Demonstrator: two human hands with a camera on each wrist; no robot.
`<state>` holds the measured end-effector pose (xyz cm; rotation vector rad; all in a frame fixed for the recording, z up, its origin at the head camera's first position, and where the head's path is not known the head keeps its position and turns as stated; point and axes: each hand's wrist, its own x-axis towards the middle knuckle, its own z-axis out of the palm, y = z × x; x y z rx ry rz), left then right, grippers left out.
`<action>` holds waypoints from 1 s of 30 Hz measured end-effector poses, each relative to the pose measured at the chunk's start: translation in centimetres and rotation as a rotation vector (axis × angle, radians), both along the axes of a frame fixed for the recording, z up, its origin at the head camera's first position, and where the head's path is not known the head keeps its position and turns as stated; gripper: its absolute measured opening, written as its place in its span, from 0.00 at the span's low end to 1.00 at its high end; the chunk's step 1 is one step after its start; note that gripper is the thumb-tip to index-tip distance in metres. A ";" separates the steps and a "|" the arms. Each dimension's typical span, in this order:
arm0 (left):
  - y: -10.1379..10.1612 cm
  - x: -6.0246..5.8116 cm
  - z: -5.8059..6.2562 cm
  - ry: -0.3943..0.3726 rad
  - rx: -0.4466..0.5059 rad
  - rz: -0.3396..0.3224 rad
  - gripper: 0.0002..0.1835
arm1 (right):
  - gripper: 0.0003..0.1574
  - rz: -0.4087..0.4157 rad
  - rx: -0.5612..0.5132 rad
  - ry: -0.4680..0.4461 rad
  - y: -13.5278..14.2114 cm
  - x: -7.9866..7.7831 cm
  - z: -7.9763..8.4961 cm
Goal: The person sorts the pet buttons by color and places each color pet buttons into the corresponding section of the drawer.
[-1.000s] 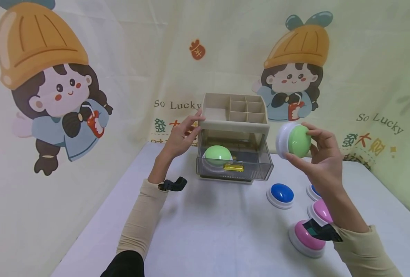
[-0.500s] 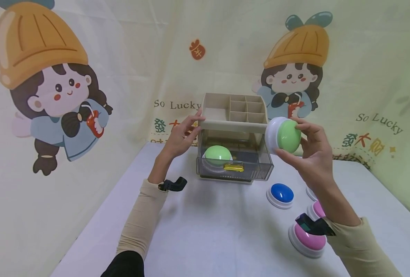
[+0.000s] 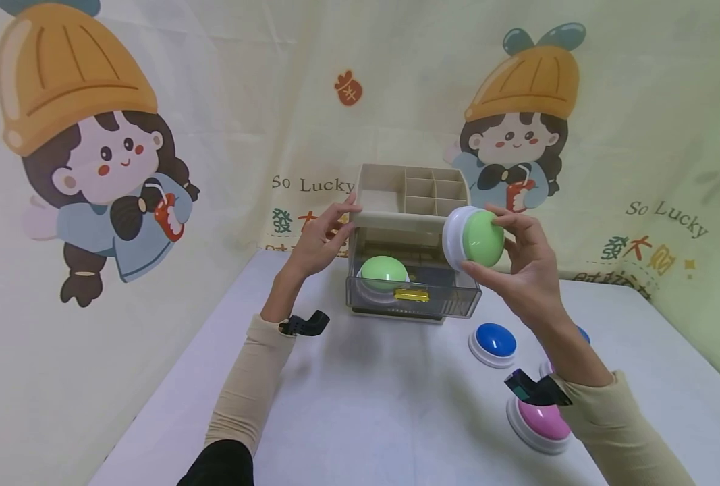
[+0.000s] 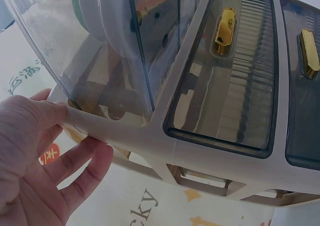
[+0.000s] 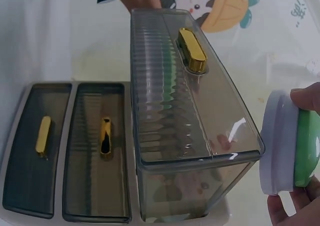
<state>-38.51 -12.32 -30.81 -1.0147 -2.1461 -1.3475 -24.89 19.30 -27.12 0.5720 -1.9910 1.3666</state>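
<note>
My right hand (image 3: pixel 526 270) pinches a green-topped push button (image 3: pixel 483 237) with a white base, tipped on its side. It is by the right side of the open top drawer (image 3: pixel 457 297) of a beige drawer organizer (image 3: pixel 414 221). In the right wrist view, the white base (image 5: pixel 276 141) faces the smoky clear drawer (image 5: pixel 197 131). A second green push button (image 3: pixel 383 271) sits upright in the drawer's left part. My left hand (image 3: pixel 317 243) grips the organizer's left upper edge; in the left wrist view, the fingers (image 4: pixel 75 161) lie about the beige frame (image 4: pixel 125 136).
Blue (image 3: pixel 496 339) and pink (image 3: pixel 542 418) push buttons stand on the white table (image 3: pixel 360 405) at right; more are partly hidden behind my right forearm. Two shut drawers with gold handles (image 5: pixel 44 133) show in the wrist views. A printed cloth (image 3: pixel 408 81) hangs behind.
My right hand has carried the green push button leftward, from right of the organizer to the open drawer's right side. The left hand keeps its place on the organizer.
</note>
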 end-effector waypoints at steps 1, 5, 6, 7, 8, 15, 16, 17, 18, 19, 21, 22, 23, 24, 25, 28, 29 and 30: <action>0.0 0.0 0.0 -0.001 0.004 -0.004 0.20 | 0.41 0.005 0.015 -0.008 0.0 -0.1 0.0; 0.1 0.1 0.0 -0.003 0.012 -0.012 0.20 | 0.41 0.049 0.062 -0.049 -0.2 -0.3 0.1; 0.0 0.2 0.0 -0.003 0.011 -0.012 0.20 | 0.41 0.060 0.070 -0.061 -0.2 -0.4 0.2; 0.0 0.2 0.0 -0.003 0.009 -0.012 0.19 | 0.41 0.065 0.082 -0.071 -0.2 -0.4 0.2; 0.0 0.2 0.0 -0.004 0.005 -0.008 0.19 | 0.41 0.066 0.094 -0.081 -0.2 -0.5 0.3; 0.0 0.0 0.1 0.011 -0.015 0.012 0.18 | 0.42 0.056 0.212 -0.130 -0.1 -1.3 0.5; 0.0 0.0 0.1 0.013 -0.017 0.014 0.18 | 0.42 0.063 0.231 -0.135 -0.1 -1.4 0.5; 0.0 0.0 0.0 0.014 -0.019 0.017 0.18 | 0.42 0.071 0.253 -0.141 0.0 -1.5 0.6; 0.0 0.0 0.0 0.014 -0.021 0.019 0.18 | 0.43 0.083 0.274 -0.148 0.0 -1.6 0.7; 0.0 0.1 0.1 0.015 -0.023 0.021 0.18 | 0.43 0.091 0.297 -0.155 0.0 -1.7 0.7; 0.0 0.1 0.1 0.015 -0.022 0.020 0.18 | 0.43 0.107 0.336 -0.170 0.0 -1.9 0.9; 0.0 0.0 0.1 0.015 -0.021 0.019 0.18 | 0.43 0.114 0.354 -0.178 0.0 -2.0 1.1; 0.0 0.0 0.1 0.014 -0.019 0.019 0.18 | 0.43 0.120 0.370 -0.185 0.0 -2.1 1.2; 0.0 0.0 0.1 0.014 -0.016 0.019 0.18 | 0.42 0.124 0.382 -0.190 0.0 -2.2 1.3; 0.0 0.0 0.1 0.016 -0.014 0.018 0.18 | 0.42 0.128 0.391 -0.193 0.0 -2.3 1.4; 0.0 0.0 0.1 0.009 -0.011 0.016 0.18 | 0.41 0.145 0.405 -0.208 0.0 -2.5 1.5; 0.0 0.0 0.1 0.007 -0.010 0.016 0.18 | 0.41 0.152 0.408 -0.215 -0.1 -2.5 1.5; 0.0 0.1 0.1 0.007 -0.010 0.017 0.18 | 0.41 0.157 0.412 -0.221 -0.1 -2.6 1.5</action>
